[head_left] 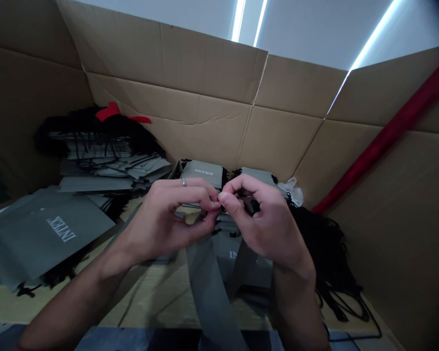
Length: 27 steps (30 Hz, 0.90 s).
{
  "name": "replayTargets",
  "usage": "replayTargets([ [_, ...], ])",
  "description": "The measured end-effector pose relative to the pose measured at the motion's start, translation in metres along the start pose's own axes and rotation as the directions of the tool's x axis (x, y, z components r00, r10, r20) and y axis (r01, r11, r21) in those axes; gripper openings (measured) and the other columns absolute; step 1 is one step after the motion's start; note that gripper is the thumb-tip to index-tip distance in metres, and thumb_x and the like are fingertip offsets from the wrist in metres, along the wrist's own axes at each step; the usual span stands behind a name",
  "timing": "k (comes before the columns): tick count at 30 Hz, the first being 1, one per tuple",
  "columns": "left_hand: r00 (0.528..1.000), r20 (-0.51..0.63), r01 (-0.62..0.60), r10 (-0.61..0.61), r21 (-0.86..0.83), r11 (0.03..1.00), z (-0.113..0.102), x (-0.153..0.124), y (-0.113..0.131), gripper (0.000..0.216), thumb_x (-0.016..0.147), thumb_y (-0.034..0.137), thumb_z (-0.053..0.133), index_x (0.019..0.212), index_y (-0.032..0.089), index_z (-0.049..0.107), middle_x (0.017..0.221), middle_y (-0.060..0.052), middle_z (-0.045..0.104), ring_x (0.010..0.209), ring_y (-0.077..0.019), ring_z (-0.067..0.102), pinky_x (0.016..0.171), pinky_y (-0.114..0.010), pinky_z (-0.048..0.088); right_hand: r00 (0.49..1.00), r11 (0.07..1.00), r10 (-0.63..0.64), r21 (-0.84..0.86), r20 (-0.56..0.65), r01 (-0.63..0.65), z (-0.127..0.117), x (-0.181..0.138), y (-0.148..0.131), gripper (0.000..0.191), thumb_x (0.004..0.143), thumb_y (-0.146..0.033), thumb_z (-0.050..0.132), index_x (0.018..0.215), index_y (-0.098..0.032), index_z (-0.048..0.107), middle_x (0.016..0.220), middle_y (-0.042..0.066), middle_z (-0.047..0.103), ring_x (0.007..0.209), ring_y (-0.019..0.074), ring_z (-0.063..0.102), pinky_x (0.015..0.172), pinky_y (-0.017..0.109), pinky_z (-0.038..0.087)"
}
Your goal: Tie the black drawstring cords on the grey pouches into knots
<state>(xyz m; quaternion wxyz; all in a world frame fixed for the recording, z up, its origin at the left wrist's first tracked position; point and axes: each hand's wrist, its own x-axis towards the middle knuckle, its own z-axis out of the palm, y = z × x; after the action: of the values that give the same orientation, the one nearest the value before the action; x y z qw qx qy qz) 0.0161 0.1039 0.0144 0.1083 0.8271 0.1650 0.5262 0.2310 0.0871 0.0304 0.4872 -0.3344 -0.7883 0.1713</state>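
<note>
Both of my hands meet at the middle of the view, above a grey paper bag (219, 278) that stands open under them. My left hand (168, 219), with a ring on one finger, pinches its thumb and fingertips together at the bag's top edge. My right hand (267, 219) pinches against it, and a short piece of black cord (251, 205) shows between its fingers. What the left fingertips hold is too small to make out.
Flat grey bags printed INTEX (47, 234) lie at the left, a taller stack with black cords and a red ribbon (111, 111) behind. More grey bags (203, 173) stand at the back. Loose black cords (329, 248) pile at the right. Cardboard walls (212, 122) surround the bench.
</note>
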Motion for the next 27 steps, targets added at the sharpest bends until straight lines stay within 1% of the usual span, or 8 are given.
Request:
replayTargets([
  [3, 0.991, -0.043, 0.118, -0.129, -0.204, 0.972, -0.002, 0.003, 0.000, 0.017, 0.090, 0.007, 0.087, 0.096, 0.019, 0.077, 0.097, -0.003, 0.082, 0.084, -0.0147, 0.079, 0.078, -0.020, 0.064, 0.998, 0.994, 0.046, 0.098, -0.046, -0.042, -0.001, 0.002, -0.001, 0.016, 0.105, -0.034, 0.079, 0.098, -0.020, 0.076, 0.086, 0.001, 0.072, 0.075, 0.0136, 0.063, 0.063, 0.025, 0.048],
  [6, 0.959, -0.091, 0.220, -0.268, -0.353, 0.909, -0.002, 0.005, 0.001, 0.031, 0.083, 0.007, 0.095, 0.105, 0.019, 0.077, 0.095, -0.001, 0.081, 0.080, -0.0121, 0.078, 0.076, -0.016, 0.066, 0.996, 0.985, 0.077, 0.157, -0.035, -0.070, -0.003, 0.005, -0.001, 0.015, 0.099, -0.032, 0.087, 0.103, -0.020, 0.078, 0.092, 0.002, 0.076, 0.079, 0.0141, 0.067, 0.065, 0.024, 0.051],
  [8, 0.957, -0.094, 0.217, -0.276, -0.399, 0.891, -0.002, 0.006, 0.002, 0.039, 0.080, 0.004, 0.097, 0.109, 0.019, 0.075, 0.096, 0.001, 0.080, 0.081, -0.0099, 0.076, 0.077, -0.013, 0.066, 0.996, 0.986, 0.088, 0.143, -0.011, -0.085, -0.004, 0.006, -0.001, 0.014, 0.099, -0.032, 0.085, 0.101, -0.020, 0.078, 0.089, 0.002, 0.076, 0.074, 0.0134, 0.065, 0.060, 0.024, 0.049],
  [12, 0.965, -0.059, 0.216, -0.257, -0.383, 0.898, -0.002, 0.005, 0.005, 0.031, 0.083, 0.004, 0.094, 0.103, 0.019, 0.075, 0.096, 0.002, 0.078, 0.080, -0.0071, 0.073, 0.078, -0.010, 0.064, 0.998, 0.991, 0.064, 0.117, -0.026, -0.060, -0.005, 0.005, -0.003, 0.011, 0.102, -0.030, 0.078, 0.098, -0.020, 0.078, 0.082, 0.001, 0.073, 0.066, 0.0120, 0.059, 0.053, 0.023, 0.043],
  [15, 0.954, -0.054, 0.258, -0.295, -0.349, 0.901, -0.002, 0.005, 0.007, 0.026, 0.085, 0.008, 0.094, 0.099, 0.018, 0.074, 0.094, 0.001, 0.077, 0.078, -0.0084, 0.073, 0.076, -0.012, 0.064, 0.999, 0.993, 0.048, 0.107, -0.027, -0.044, -0.006, 0.004, -0.004, 0.009, 0.099, -0.028, 0.078, 0.097, -0.020, 0.078, 0.077, -0.001, 0.069, 0.062, 0.0107, 0.055, 0.051, 0.023, 0.041],
  [19, 0.959, -0.051, 0.244, -0.278, -0.348, 0.905, -0.002, 0.006, 0.007, 0.029, 0.084, 0.006, 0.094, 0.103, 0.018, 0.076, 0.093, 0.001, 0.076, 0.077, -0.0093, 0.073, 0.074, -0.013, 0.064, 0.999, 0.996, 0.032, 0.087, -0.020, -0.031, -0.008, 0.004, -0.005, 0.009, 0.099, -0.026, 0.077, 0.094, -0.019, 0.078, 0.082, 0.001, 0.072, 0.067, 0.0117, 0.059, 0.053, 0.023, 0.043],
  [22, 0.966, -0.055, 0.221, -0.254, -0.340, 0.914, -0.001, 0.006, 0.008, 0.023, 0.088, 0.005, 0.089, 0.103, 0.019, 0.079, 0.093, 0.000, 0.077, 0.078, -0.0089, 0.072, 0.076, -0.013, 0.063, 0.999, 0.996, 0.026, 0.084, -0.030, -0.023, -0.008, 0.004, -0.005, 0.008, 0.099, -0.025, 0.076, 0.093, -0.019, 0.077, 0.083, 0.001, 0.071, 0.069, 0.0123, 0.060, 0.055, 0.023, 0.044],
  [27, 0.946, -0.043, 0.274, -0.320, -0.417, 0.867, -0.002, 0.007, 0.011, 0.026, 0.082, 0.002, 0.092, 0.098, 0.019, 0.079, 0.092, 0.001, 0.077, 0.075, -0.0076, 0.072, 0.071, -0.011, 0.061, 0.998, 0.996, -0.001, 0.089, -0.058, 0.006, -0.005, 0.002, -0.004, 0.010, 0.101, -0.029, 0.077, 0.095, -0.021, 0.078, 0.088, 0.002, 0.073, 0.071, 0.0130, 0.062, 0.056, 0.024, 0.045],
])
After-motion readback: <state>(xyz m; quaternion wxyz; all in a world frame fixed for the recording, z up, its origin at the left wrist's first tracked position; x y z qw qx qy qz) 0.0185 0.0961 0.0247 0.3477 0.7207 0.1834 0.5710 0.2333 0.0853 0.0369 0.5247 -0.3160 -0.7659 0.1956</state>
